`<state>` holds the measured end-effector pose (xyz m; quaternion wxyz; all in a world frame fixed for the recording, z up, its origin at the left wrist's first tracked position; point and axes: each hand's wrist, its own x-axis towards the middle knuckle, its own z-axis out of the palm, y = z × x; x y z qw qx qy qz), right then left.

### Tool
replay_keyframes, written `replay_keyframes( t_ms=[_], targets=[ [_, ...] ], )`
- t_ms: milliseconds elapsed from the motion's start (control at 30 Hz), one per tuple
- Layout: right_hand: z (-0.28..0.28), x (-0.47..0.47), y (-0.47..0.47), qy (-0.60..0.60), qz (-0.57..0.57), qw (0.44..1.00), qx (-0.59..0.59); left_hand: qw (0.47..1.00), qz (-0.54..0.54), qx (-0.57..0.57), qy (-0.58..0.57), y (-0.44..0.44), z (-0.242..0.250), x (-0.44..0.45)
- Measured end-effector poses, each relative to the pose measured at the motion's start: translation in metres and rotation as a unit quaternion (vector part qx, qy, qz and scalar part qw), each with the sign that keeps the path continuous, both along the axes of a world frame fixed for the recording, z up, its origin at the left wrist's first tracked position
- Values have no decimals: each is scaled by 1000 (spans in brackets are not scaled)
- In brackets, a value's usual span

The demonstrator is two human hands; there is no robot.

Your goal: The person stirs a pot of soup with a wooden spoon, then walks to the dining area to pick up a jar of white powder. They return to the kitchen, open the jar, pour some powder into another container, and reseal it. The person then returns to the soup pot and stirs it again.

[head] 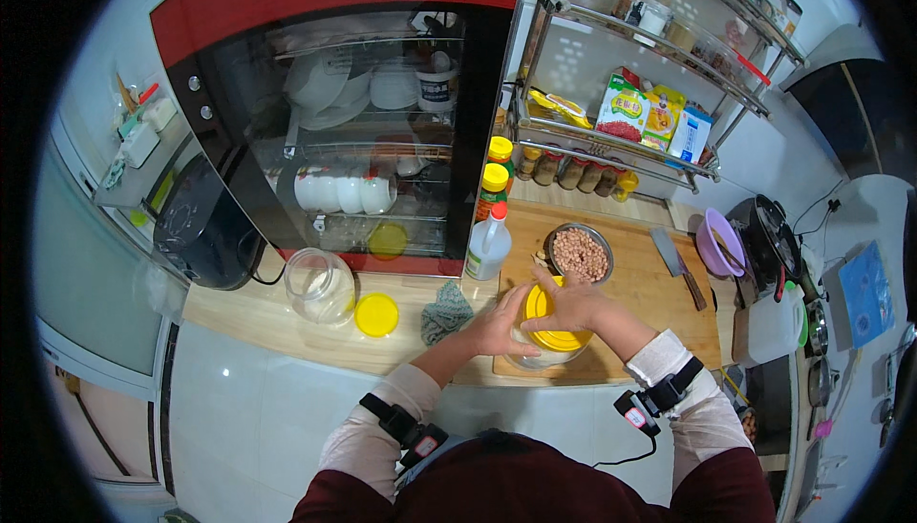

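A clear jar with a yellow lid (562, 339) stands at the near edge of a wooden cutting board (645, 322). My left hand (501, 326) is around the jar's left side, fingers apart. My right hand (569, 306) lies over the lid with its fingers spread. Just beyond the jar is a metal bowl of peanuts (580, 253), with a few loose bits at its left. A cleaver with a wooden handle (678, 269) rests on the right part of the board. Left of my hands are a crumpled green cloth (445, 314), a loose yellow lid (376, 315) and an uncovered clear jar with pale contents (320, 286).
A white bottle with a red cap (489, 243) and yellow-capped jars (494, 179) stand behind the board's left corner. A glass-fronted dish cabinet (487, 93) rises at the back left. Right of the board are a purple bowl (718, 242) and a pan (777, 236). A metal spice rack (645, 34) is above.
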<state>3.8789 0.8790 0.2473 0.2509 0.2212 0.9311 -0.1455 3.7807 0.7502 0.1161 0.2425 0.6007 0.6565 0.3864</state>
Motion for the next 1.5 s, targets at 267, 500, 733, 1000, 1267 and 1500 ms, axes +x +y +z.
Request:
replay_keyframes(
  t_ms=[267,500,733,1000,1267,1500],
  targets=[
    [3,3,6,11,204,978,47,996,-35,-70,-38,2,3,-5],
    [-3,12,-4,54,209,972,98,1000,-18,8,-11,4,-4,-3],
    [-4,6,-7,6,175,979,105,998,-26,-18,-59,2,6,-3],
    [-8,14,8,103,372,910,149,998,-45,32,-5,5,0,-6],
    [-7,15,11,112,260,954,100,997,-35,3,-65,1,10,-4],
    [-2,6,11,2,116,992,45,997,-21,-38,-65,0,12,-4]
  ],
)
